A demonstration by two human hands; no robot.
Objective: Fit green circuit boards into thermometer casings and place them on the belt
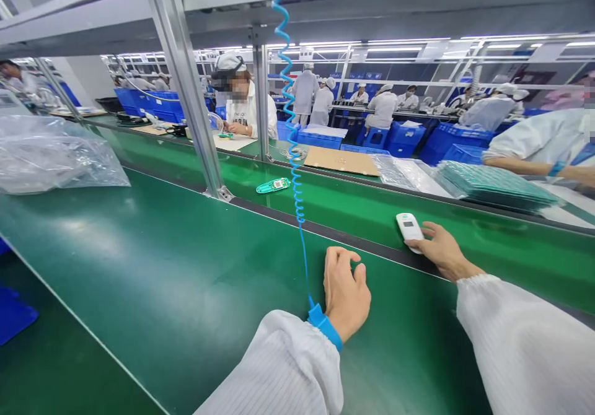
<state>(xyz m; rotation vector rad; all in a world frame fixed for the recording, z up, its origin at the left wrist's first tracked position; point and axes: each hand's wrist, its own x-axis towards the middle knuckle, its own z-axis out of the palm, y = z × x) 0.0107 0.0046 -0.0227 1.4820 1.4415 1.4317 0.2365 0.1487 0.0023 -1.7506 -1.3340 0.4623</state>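
Observation:
My right hand [444,251] reaches over the belt's near edge, with thumb and fingers around the lower end of a white handheld device [409,228]. This device has a small dark screen and a green mark at its top. My left hand [346,291] rests over the green bench, its fingers loosely bent and the thumb apart, with nothing visible in it. Around the left wrist sits a blue wrist strap [325,326], joined to a coiled blue cord [292,117] hanging from above. Farther left on the belt lies a teal casing with a circuit board [273,185].
A metal post [186,80] stands at the bench's far edge. Clear plastic bags [56,155] lie at left. Beyond the green belt [334,207] are cardboard [341,160], a stack of teal sheets [499,184] and a co-worker [244,102]. Another person's sleeve [525,139] shows at right.

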